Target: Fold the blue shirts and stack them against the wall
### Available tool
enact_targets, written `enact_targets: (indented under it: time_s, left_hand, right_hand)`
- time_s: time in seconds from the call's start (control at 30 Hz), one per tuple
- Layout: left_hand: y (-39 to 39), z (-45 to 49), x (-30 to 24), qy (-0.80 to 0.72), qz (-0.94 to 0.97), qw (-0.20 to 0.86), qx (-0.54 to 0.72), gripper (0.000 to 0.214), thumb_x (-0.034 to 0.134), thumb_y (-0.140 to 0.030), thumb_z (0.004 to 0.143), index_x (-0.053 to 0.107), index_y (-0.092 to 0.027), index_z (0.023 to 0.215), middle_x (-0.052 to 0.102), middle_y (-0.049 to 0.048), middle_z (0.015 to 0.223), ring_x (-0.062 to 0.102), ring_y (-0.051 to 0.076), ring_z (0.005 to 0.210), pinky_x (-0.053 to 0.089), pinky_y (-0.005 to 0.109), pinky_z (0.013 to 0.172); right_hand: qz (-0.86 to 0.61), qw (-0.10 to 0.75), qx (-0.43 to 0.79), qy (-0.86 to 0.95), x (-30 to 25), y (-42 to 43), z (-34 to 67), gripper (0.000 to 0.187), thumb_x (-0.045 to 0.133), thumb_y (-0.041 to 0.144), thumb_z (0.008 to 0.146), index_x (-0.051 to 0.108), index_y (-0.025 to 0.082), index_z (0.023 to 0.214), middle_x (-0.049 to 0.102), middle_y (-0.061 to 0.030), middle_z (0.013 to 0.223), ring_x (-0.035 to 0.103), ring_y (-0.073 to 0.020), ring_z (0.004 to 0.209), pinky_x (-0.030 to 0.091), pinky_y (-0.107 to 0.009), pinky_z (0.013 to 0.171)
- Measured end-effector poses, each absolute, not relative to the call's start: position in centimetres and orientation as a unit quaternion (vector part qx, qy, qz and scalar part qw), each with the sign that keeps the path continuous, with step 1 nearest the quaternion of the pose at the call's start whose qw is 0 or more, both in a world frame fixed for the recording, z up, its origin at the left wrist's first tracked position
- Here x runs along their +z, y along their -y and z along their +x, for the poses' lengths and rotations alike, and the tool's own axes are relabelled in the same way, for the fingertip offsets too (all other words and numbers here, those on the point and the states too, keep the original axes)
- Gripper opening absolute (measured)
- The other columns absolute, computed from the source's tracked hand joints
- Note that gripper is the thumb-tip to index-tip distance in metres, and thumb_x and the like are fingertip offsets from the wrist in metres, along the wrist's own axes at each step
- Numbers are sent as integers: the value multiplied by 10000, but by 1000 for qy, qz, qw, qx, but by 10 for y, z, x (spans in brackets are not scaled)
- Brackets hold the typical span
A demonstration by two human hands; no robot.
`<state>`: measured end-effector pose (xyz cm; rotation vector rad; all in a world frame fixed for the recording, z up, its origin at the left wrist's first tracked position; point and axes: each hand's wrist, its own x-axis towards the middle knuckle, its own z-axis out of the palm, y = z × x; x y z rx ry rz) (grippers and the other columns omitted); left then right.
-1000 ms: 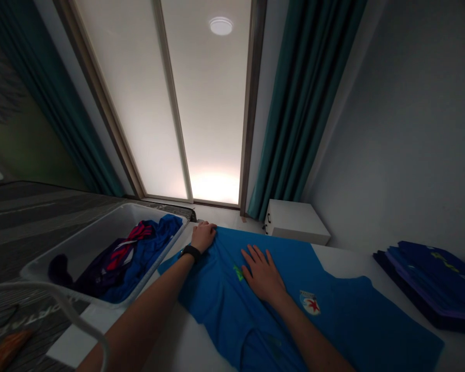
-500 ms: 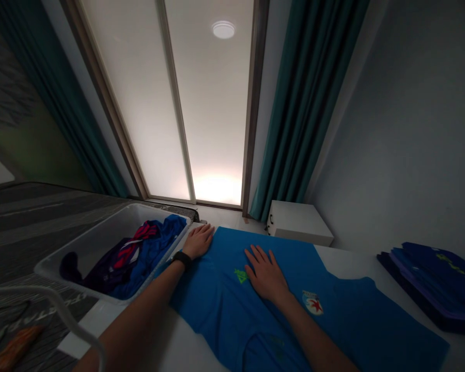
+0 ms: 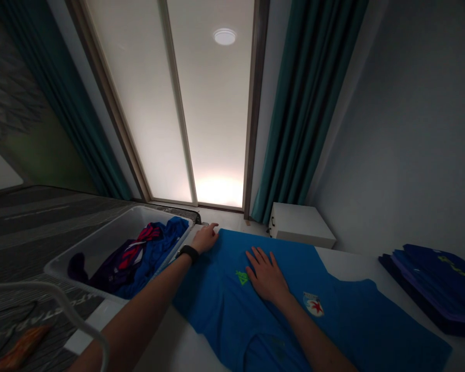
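Observation:
A bright blue shirt with a green mark and a red-star badge lies spread on a white table. My right hand rests flat on the middle of the shirt, fingers stretched out. My left hand, with a black watch on its wrist, lies at the shirt's far left corner, fingers extended along the edge and touching the cloth.
A pale plastic bin holding several crumpled blue, purple and striped garments stands left of the table. A stack of folded dark blue shirts sits at the right edge. A white cabinet, teal curtains and a window lie beyond.
My left hand went from gripping the shirt's far corner to lying open on it, then shifted slightly outward along the edge. My right hand stayed flat on the shirt.

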<state>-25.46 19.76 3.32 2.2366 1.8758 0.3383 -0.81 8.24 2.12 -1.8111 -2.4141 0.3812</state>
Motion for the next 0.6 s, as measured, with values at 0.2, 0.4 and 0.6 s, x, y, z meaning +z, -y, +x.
enact_targets:
  time_s: [0.2, 0.4, 0.6]
  left_hand:
    - [-219, -232, 30, -689, 713, 100, 86, 353, 524, -394, 880, 597, -118, 1087, 683, 219, 1080, 628, 362, 1052, 418, 469, 903]
    - [-238, -227, 30, -696, 692, 153, 115, 219, 532, -333, 872, 616, -142, 939, 689, 183, 1052, 650, 312, 998, 468, 391, 825]
    - [-244, -226, 25, -689, 665, 207, 201, 217, 520, -223, 870, 597, -147, 1058, 707, 106, 988, 669, 185, 836, 499, 260, 688]
  right_hand:
    - [-589, 67, 127, 795, 21, -82, -7, 620, 95, 526, 983, 254, 256, 1518, 171, 6, 1601, 48, -184, 1475, -46, -440, 1179]
    - [-586, 72, 128, 797, 23, -82, -7, 611, 110, 509, 984, 268, 252, 1515, 185, -3, 1598, 64, -190, 1473, -51, -439, 1176]
    - [-585, 71, 129, 797, 24, -82, -7, 608, 120, 498, 983, 278, 244, 1512, 188, -14, 1597, 63, -193, 1474, -61, -439, 1173]
